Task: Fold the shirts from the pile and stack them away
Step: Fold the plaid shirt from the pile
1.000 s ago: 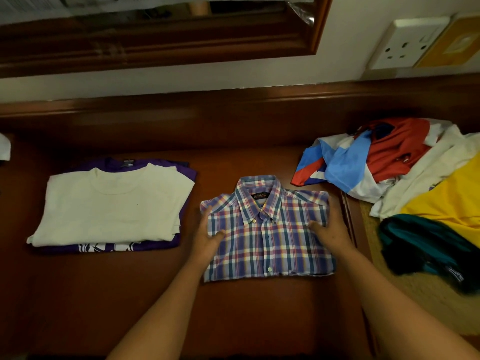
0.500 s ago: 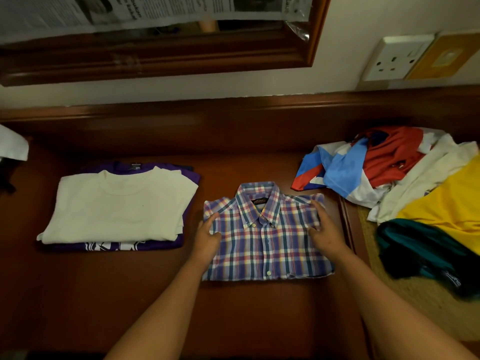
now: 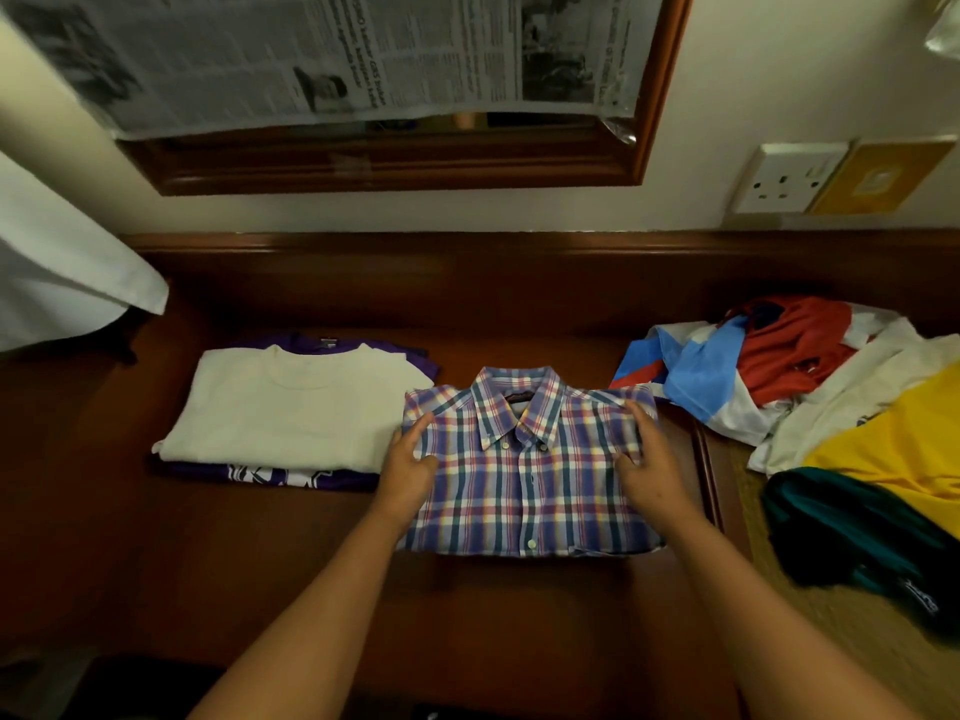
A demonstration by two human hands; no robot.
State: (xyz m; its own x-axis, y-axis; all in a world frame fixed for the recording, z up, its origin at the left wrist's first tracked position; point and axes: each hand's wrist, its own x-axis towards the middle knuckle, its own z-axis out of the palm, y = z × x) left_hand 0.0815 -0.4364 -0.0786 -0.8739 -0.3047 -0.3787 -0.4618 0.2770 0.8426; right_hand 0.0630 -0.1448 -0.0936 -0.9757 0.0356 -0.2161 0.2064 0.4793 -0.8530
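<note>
Plaid fabric fills the middle of the view: a folded plaid button-down shirt (image 3: 527,459) lies flat on the dark wooden desk (image 3: 260,553), collar toward the wall, placket and buttons facing up. The left hand (image 3: 410,467) grips the shirt's left edge, thumb on top of the cloth and the fingers seemingly tucked beneath the fold. The right hand (image 3: 647,467) clasps the right edge the same way, thumb over the fabric near the shoulder; its fingers are hidden behind the hand, so how far they reach under the cloth cannot be told. Both forearms reach in from the lower edge of the view.

Just beside the shirt on the left, its right edge meeting the plaid one, lies a folded cream T-shirt (image 3: 296,407), stacked on a folded purple T-shirt (image 3: 280,475) with white print showing along its near edge.

To the right, off the desk's raised edge, sits the unfolded pile: a red, white and blue garment (image 3: 727,366), a white one (image 3: 841,402), a yellow one (image 3: 904,449) and a dark teal one (image 3: 852,532), overlapping loosely.

On the wall behind, a wood-framed mirror (image 3: 395,168) is mostly covered with newspaper (image 3: 332,59), and a white double socket (image 3: 789,176) sits to the right. A white cloth (image 3: 57,272) hangs at the left edge.
</note>
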